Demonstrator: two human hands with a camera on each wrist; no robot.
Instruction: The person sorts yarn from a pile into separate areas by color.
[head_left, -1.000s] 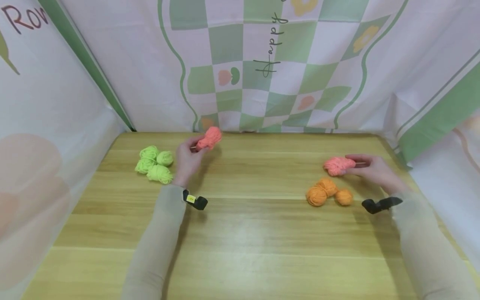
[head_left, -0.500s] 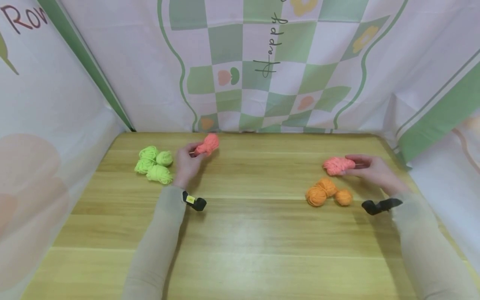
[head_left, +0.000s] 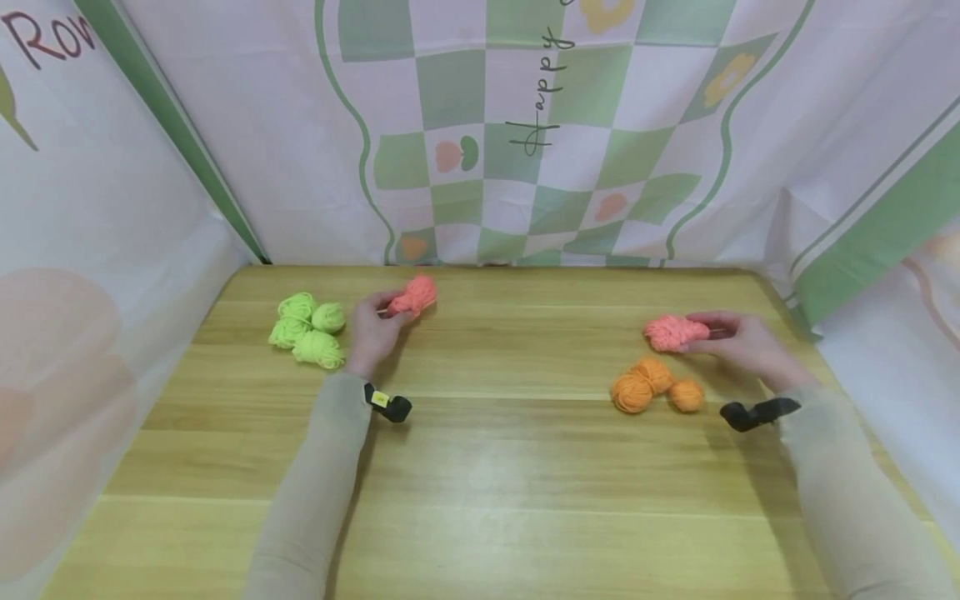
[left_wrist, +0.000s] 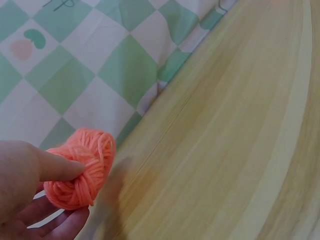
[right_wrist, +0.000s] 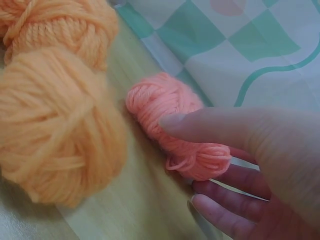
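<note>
The left hand point(head_left: 372, 327) pinches a pink yarn ball point(head_left: 415, 295) just above the table point(head_left: 487, 467), near the far edge beside the green yarn balls point(head_left: 307, 329). The right hand point(head_left: 742, 346) pinches another pink ball point(head_left: 673, 332) behind the orange yarn balls point(head_left: 654, 383).

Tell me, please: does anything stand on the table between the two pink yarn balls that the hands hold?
Nothing visible does. Between the left pink ball and the right pink ball lies bare table; the orange balls sit nearer the person.
</note>
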